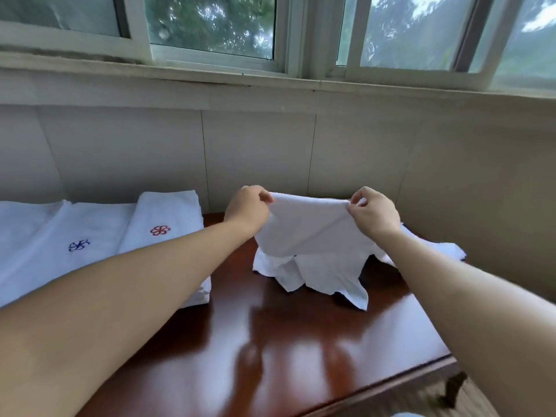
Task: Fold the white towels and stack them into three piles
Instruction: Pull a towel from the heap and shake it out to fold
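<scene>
towel point(310, 227) hangs between the two hands above the heap of unfolded towels point(328, 275) on the table point(270, 341). left hand point(248, 207) and right hand point(373, 210) each pinch its top edge, fingers curled on the cloth. it looks light, soft and limp, sagging below the fingers; best held at the corners. folded piles point(162, 227) lie well left of the fingers.
</scene>
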Available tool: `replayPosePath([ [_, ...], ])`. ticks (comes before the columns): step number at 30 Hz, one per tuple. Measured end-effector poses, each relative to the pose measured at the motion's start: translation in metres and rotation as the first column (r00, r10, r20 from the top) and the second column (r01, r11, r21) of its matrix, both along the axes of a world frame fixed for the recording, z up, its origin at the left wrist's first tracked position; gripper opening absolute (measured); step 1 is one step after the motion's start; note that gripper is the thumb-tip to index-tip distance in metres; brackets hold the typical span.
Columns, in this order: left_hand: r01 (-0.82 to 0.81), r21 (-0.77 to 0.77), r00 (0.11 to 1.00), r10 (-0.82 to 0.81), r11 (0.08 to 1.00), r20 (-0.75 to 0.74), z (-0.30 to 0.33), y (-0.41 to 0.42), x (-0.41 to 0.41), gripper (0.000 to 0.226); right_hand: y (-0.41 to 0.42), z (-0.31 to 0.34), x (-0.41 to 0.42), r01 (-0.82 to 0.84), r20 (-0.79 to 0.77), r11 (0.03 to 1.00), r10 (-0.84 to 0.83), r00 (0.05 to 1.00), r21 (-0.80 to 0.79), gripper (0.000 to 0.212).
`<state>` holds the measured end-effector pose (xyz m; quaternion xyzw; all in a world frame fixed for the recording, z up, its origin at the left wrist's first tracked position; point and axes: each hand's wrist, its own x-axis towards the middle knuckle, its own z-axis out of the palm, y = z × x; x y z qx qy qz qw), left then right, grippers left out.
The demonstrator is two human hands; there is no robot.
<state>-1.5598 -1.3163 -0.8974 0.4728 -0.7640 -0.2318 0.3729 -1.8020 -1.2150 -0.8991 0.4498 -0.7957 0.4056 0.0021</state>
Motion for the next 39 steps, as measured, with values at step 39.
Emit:
replayPosePath([
  [39,0.059,-0.055,0.947,-0.038,0.997,0.318,-0.116,0.066,0.286,0.028,-0.035,-0.108,0.237,-0.711,-0.035,0.605,0.77,0.637,0.358,0.041],
])
